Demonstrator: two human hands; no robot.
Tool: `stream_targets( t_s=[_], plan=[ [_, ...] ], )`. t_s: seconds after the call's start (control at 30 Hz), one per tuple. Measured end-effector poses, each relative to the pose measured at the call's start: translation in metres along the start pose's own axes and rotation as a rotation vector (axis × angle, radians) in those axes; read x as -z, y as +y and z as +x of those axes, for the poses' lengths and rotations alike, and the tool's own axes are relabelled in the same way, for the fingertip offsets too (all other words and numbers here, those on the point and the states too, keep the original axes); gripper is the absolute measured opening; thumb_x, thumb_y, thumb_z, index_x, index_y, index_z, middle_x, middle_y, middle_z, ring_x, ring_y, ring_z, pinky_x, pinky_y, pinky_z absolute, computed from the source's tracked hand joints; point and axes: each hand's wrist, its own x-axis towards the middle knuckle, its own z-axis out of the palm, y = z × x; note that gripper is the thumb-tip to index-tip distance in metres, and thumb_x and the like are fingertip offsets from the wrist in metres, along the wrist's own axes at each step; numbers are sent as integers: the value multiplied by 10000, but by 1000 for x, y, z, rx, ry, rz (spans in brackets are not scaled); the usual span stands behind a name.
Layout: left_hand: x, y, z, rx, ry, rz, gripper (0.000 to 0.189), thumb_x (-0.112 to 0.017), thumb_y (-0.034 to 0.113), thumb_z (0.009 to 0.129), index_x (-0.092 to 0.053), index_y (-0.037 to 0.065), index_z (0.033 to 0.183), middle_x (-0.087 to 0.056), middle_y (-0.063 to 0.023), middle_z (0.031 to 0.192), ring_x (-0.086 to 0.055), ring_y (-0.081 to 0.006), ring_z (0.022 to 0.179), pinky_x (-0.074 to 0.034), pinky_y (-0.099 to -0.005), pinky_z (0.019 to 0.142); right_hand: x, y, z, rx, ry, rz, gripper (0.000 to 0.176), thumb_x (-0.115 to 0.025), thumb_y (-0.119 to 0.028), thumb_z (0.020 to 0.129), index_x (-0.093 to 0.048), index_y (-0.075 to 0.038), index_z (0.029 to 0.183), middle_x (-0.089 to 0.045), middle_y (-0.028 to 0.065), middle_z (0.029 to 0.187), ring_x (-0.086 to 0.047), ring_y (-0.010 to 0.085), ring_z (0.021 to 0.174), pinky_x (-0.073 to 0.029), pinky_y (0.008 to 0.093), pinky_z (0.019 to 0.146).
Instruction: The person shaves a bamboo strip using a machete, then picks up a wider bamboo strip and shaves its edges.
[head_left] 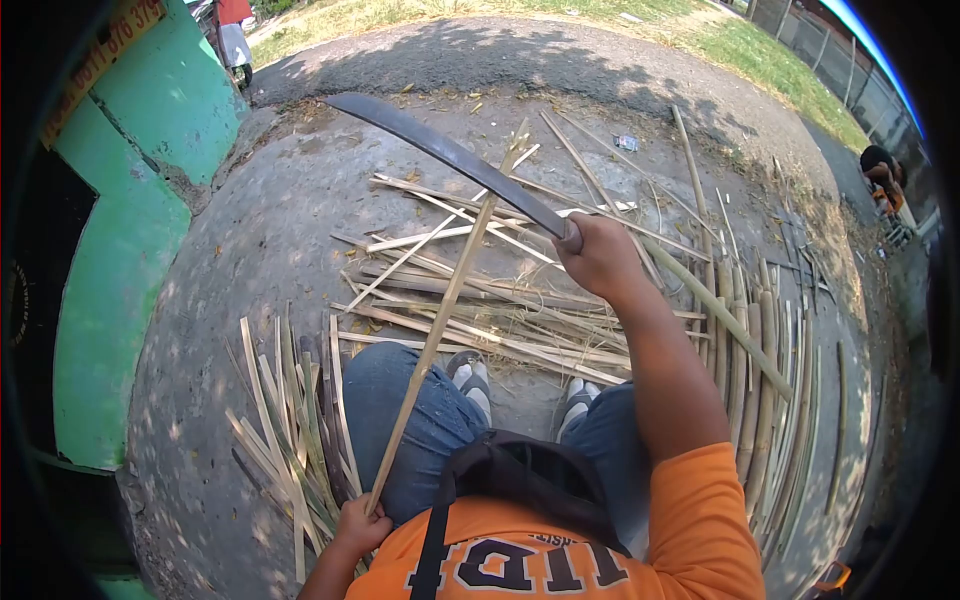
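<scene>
My right hand (600,258) is closed round the handle of a long machete (455,157), raised in front of me. Its dark curved blade points up and to the left, passing over the upper part of a bamboo strip (440,325). Low at the left, by my knee, my left hand (362,524) grips the lower end of that strip, which slants up and away to a frayed upper end. Whether blade and strip touch, I cannot tell. Beyond my feet, split bamboo pieces (500,300) lie in a crossed heap on the ground.
Bamboo poles (755,370) lie at the right, and more strips (290,420) beside my left knee. A green wall (120,300) stands at the left. Another person (882,175) is low down at the far right. A black bag (530,480) rests on my lap.
</scene>
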Motion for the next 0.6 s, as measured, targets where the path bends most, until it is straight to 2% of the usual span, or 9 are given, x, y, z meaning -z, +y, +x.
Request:
stream_targets(
  t_s=[0.17, 0.2, 0.33, 0.43, 0.47, 0.6],
  plan=[
    [2, 2, -1, -5, 3, -31, 147, -694, 123, 732, -603, 10, 757, -563, -55, 575, -537, -129, 534, -446, -319, 525, 4, -26, -6, 310, -144, -213, 96, -664, -179, 844, -669, -87, 872, -674, 176, 762, -666, 418, 749, -527, 525, 697],
    [2, 3, -1, -5, 1, -23, 147, -694, 123, 731, -604, 10, 757, -567, -59, 577, -543, -134, 535, -450, -322, 528, 5, -24, -3, 304, -169, -262, 77, -665, -167, 832, -662, -94, 853, -682, 165, 766, -683, 393, 762, -533, 519, 698],
    [3, 2, -2, -19, 10, 3, 146, -694, 124, 729, -609, 8, 757, -583, -79, 583, -571, -153, 540, -471, -331, 542, -14, 15, 12, 49, 4, -108, 134, -703, -191, 836, -658, -69, 865, -669, 194, 760, -671, 412, 763, -530, 507, 702],
    [5, 2, -1, -35, 14, 38, 149, -694, 125, 728, -613, 4, 758, -593, -95, 588, -591, -167, 547, -486, -337, 555, -9, 33, 8, -177, -71, 138, 190, -737, -220, 858, -664, -46, 880, -663, 203, 755, -648, 423, 742, -517, 482, 694],
    [5, 3, 0, -37, 10, 55, 151, -694, 126, 727, -614, 2, 759, -596, -100, 590, -598, -171, 550, -491, -339, 559, -15, 44, 6, -177, -72, 116, 222, -757, -237, 870, -672, -33, 892, -661, 198, 747, -634, 418, 725, -506, 464, 685],
    [3, 10, 0, -16, -5, 6, 145, -693, 117, 724, -608, 4, 753, -584, -76, 590, -570, -150, 547, -466, -330, 543, 5, 8, 2, -111, -51, 167, 197, -743, -221, 864, -668, -39, 881, -672, 201, 763, -654, 416, 744, -517, 470, 689]
  ],
)
